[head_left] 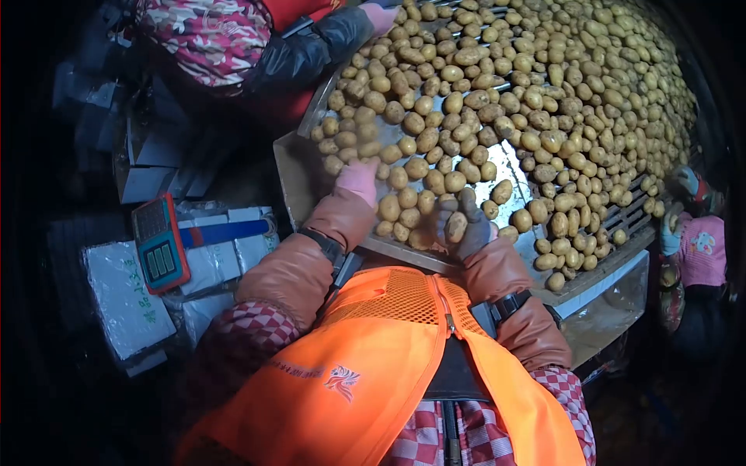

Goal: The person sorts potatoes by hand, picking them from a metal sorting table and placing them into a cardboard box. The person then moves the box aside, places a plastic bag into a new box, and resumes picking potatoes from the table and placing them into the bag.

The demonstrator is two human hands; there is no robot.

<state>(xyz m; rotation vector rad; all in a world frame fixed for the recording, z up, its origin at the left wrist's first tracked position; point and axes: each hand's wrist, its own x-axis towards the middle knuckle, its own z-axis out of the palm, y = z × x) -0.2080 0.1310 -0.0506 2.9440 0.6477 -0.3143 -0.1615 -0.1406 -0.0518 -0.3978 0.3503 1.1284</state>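
Many potatoes [575, 109] cover a metal sorting table [497, 163] in front of me. My left hand [359, 180], in a pink glove, is at the table's near left part beside several potatoes; its fingers are blurred and partly hidden, so I cannot tell whether it holds one. My right hand [470, 225], in a dark grey glove, is at the near edge with its fingers around a potato [456, 227]. Other potatoes lie close on both sides of it.
A co-worker's gloved hand [379, 17] is at the table's far left edge. Another person in pink [702, 248] is at the right. Left of me, a red and blue scale [161, 242] stands by white boxes [124, 291]. A wooden rim [412, 255] borders the table.
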